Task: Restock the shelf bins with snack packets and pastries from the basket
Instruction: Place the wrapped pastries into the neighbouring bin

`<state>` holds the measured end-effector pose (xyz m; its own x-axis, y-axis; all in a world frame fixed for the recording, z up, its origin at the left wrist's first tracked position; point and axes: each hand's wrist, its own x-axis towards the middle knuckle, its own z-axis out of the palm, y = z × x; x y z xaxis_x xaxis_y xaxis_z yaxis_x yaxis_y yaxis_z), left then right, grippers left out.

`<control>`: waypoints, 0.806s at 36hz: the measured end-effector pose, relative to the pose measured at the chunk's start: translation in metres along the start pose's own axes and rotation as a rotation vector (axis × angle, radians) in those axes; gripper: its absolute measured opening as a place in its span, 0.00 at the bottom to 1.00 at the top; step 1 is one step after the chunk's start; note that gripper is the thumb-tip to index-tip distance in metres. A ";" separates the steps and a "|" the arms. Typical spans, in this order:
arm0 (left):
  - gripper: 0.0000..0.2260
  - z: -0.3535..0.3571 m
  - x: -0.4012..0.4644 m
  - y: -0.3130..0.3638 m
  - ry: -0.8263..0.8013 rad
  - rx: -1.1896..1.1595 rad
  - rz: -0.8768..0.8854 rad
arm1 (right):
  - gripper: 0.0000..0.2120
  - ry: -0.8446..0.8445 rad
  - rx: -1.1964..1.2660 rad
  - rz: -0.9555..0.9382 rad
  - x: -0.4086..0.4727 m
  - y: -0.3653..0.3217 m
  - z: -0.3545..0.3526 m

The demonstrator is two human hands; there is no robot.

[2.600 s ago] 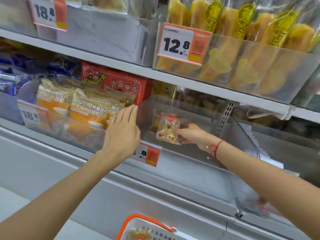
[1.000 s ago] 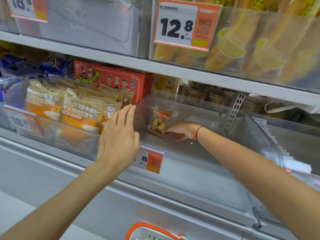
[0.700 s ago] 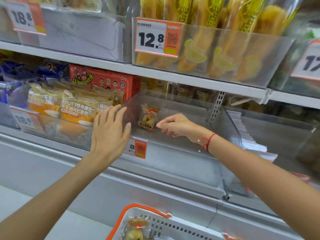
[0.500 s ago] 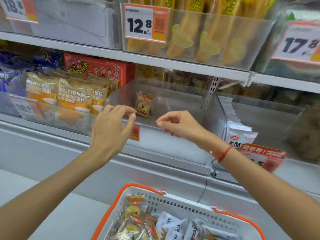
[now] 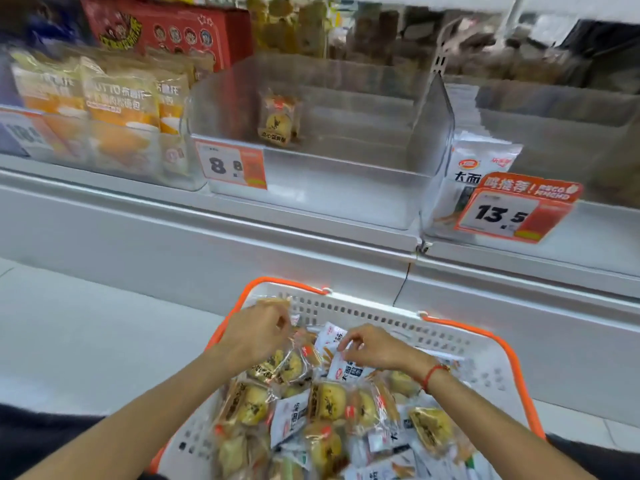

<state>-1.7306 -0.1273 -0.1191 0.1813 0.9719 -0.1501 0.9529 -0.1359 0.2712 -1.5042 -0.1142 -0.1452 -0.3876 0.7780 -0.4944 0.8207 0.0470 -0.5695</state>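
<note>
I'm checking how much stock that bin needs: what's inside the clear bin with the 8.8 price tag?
The clear bin holds a single wrapped pastry, standing near its left side. The price tag covers the front-left corner, so anything low behind it is hidden.

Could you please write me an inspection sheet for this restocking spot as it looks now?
Surface: white shelf ledge.
Job's things: white basket holds mixed pastries and white snack packets; clear bin holds one upright pastry.
Clutter: nothing seen.
Grip: left hand pinches a wrapped pastry; right hand fingers a white packet, hold unclear.
Cables: nothing seen.
Surroundings: price tags, bread bags, red box.
</note>
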 end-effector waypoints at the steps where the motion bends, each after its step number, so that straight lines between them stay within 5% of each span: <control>1: 0.11 0.010 -0.002 0.001 -0.037 0.027 0.031 | 0.12 -0.008 -0.030 0.003 0.001 0.005 0.008; 6: 0.22 0.045 -0.004 0.004 -0.195 0.313 0.212 | 0.26 -0.198 -0.130 -0.019 -0.003 0.011 0.041; 11: 0.26 0.052 0.003 0.001 -0.213 0.330 0.207 | 0.24 -0.113 -0.223 0.004 -0.003 0.011 0.061; 18: 0.21 0.036 0.011 0.007 -0.224 -0.055 0.180 | 0.23 -0.189 0.074 -0.010 -0.007 0.005 0.003; 21: 0.26 0.012 0.014 0.019 -0.566 -0.395 0.133 | 0.23 -0.279 0.241 -0.006 -0.015 -0.007 -0.027; 24: 0.30 -0.009 0.016 0.026 -0.781 -0.469 0.100 | 0.21 -0.226 0.268 -0.041 -0.019 -0.017 -0.044; 29: 0.26 -0.022 0.022 0.017 -0.710 -0.666 0.038 | 0.20 -0.032 0.425 -0.086 -0.025 -0.030 -0.057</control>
<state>-1.7161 -0.1042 -0.0971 0.5215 0.5972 -0.6094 0.6502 0.1843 0.7371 -1.4953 -0.0993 -0.0778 -0.4654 0.7621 -0.4501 0.5420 -0.1566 -0.8257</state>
